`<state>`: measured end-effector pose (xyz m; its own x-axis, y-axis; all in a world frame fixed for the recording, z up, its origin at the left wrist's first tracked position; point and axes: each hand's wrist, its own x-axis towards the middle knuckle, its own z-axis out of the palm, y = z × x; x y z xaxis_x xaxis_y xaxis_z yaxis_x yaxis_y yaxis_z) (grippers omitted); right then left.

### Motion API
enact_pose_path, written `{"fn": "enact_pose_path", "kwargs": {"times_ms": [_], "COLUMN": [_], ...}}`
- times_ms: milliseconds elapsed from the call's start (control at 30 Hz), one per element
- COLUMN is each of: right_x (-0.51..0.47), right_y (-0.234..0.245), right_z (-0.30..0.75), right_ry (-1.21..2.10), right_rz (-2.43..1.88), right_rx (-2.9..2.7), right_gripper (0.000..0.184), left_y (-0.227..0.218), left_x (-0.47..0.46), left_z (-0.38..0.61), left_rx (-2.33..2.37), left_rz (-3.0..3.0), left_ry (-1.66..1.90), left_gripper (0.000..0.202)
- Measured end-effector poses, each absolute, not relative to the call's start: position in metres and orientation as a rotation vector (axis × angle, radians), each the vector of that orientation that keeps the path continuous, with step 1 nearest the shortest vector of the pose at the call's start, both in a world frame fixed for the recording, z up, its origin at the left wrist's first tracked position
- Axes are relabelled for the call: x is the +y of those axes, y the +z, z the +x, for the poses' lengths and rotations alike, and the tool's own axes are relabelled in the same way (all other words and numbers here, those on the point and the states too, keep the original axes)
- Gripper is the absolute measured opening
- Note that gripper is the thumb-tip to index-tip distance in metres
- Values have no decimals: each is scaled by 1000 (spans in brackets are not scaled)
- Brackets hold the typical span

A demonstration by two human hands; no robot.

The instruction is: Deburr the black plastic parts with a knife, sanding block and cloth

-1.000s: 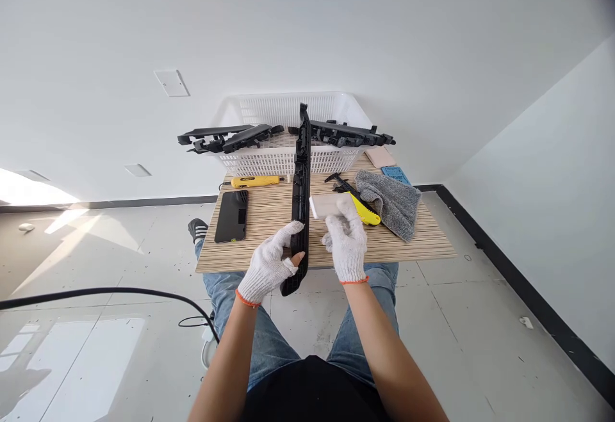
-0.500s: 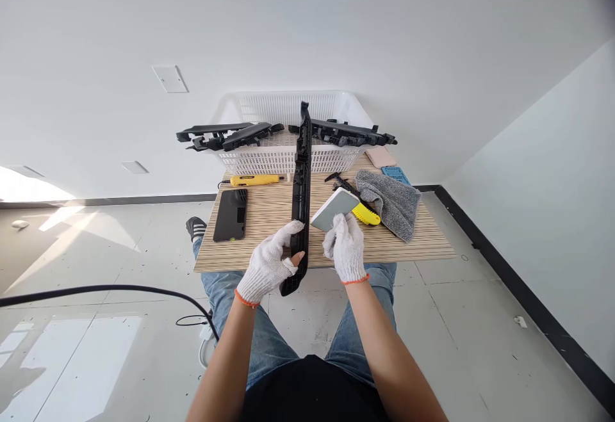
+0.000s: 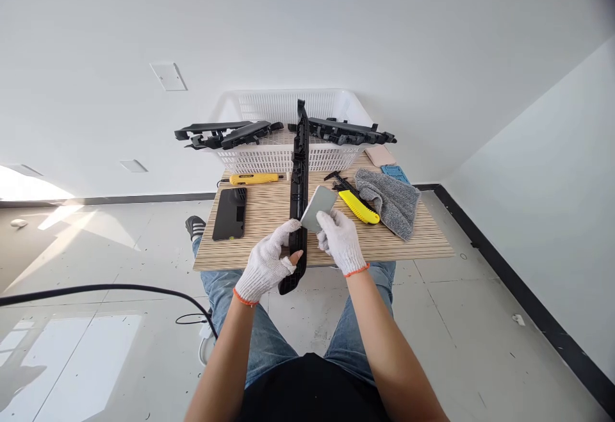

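At six o'clock on the tabletop (image 3: 262, 243), grips the black trim strip (image 3: 298, 185) near its lower end in the gloved left hand (image 3: 267, 264), probably for steadiness, with the far end toward twelve. Pinches a thin grey sanding pad (image 3: 319, 206) in the gloved right hand (image 3: 339, 237), tilted toward the strip's three-o'clock side; cannot tell whether touching. Faces a white slatted basket (image 3: 262, 161) at twelve, with more black trim pieces (image 3: 247, 134) laid across its rim at eleven and one, probably too long to fit inside.
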<state>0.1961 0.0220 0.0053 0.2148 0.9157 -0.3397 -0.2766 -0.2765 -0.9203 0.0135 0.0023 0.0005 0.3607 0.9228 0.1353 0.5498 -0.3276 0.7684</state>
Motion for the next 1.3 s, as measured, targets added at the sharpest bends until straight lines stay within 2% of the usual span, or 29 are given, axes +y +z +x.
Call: {"fn": "enact_pose_path", "kwargs": {"times_ms": [133, 333, 500, 1300], "right_x": [26, 22, 22, 15], "right_y": [1, 1, 0, -2], "right_z": [197, 198, 198, 199], "right_ry": [1209, 1333, 1156, 1256], "right_rz": [-1289, -1251, -1264, -1286], "right_rx": [-502, -689, -597, -767], "right_gripper": [42, 41, 45, 42], "left_y": [1, 3, 3, 2], "left_x": [2, 2, 2, 2], "left_z": [14, 14, 14, 10], "left_rx": [1279, 1281, 1295, 1230], "left_rz": [1978, 1999, 1976, 2022], "left_ry": [763, 775, 765, 784], "left_gripper": [56, 56, 56, 53]}}
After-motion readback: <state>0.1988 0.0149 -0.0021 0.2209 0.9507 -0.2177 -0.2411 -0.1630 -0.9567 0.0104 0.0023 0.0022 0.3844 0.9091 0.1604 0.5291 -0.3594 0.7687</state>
